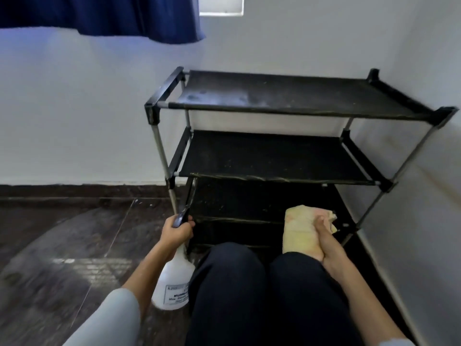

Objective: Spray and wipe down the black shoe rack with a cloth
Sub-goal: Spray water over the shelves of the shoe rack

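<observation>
Head view, single frame. Black shoe rack stands in the room corner, back against the rear wall, right end close to the side wall. Person's knees in dark trousers fill the lower centre and block the rack's lowest level; the third tier shows only partly above them. Left hand is just beside the rack's front-left leg, fingers closed round the dark trigger head of a spray bottle; bottle hangs down from the hand beside the left knee. Right hand is in front of the lower tiers on the right, fingers closed on a bunched yellow cloth; cannot tell whether the cloth touches a shelf. Dark blue curtain hangs across the top left, a bright window beside it. Floor is dark, mottled, glossy with pale reflections; a dark skirting band runs along the rear wall's foot. Walls plain pale grey. Rack: flat black fabric-like shelves strung between thin grey metal tubes, black plastic corner joints; top shelf carries pale dusty or damp smudges toward its left half. Bottle is translucent white plastic, rounded, with a printed label, text mostly unreadable. Cloth looks soft, towel-like.
</observation>
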Demonstrator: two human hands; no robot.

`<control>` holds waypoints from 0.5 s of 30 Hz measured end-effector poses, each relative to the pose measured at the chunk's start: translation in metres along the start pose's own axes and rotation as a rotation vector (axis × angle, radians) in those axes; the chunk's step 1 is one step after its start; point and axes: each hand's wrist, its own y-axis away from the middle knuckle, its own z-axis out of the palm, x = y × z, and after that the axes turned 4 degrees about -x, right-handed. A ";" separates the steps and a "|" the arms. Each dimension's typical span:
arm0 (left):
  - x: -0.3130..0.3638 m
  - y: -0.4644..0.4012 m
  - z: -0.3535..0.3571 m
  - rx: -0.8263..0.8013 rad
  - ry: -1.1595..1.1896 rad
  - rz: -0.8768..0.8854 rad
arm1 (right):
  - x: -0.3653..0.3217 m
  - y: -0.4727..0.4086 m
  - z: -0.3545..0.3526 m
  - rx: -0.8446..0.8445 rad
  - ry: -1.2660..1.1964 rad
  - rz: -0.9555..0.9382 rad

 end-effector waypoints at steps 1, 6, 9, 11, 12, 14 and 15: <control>-0.006 -0.002 0.002 -0.009 -0.020 0.011 | 0.005 -0.002 -0.003 -0.016 -0.023 0.018; -0.021 -0.021 0.020 0.037 -0.164 -0.020 | 0.023 -0.009 -0.017 -0.030 -0.119 0.043; -0.027 -0.039 0.031 0.082 -0.151 -0.080 | 0.030 -0.015 -0.021 -0.046 -0.134 0.033; -0.025 -0.043 0.039 0.083 -0.216 -0.072 | 0.035 -0.018 -0.021 -0.065 -0.128 0.004; -0.024 -0.044 0.042 0.085 -0.264 -0.057 | 0.038 -0.019 -0.021 -0.073 -0.121 -0.002; -0.028 -0.051 0.047 0.133 -0.319 -0.017 | 0.044 -0.024 -0.021 -0.078 -0.102 -0.018; -0.029 -0.055 0.049 0.164 -0.314 0.004 | 0.047 -0.027 -0.022 -0.073 -0.096 -0.033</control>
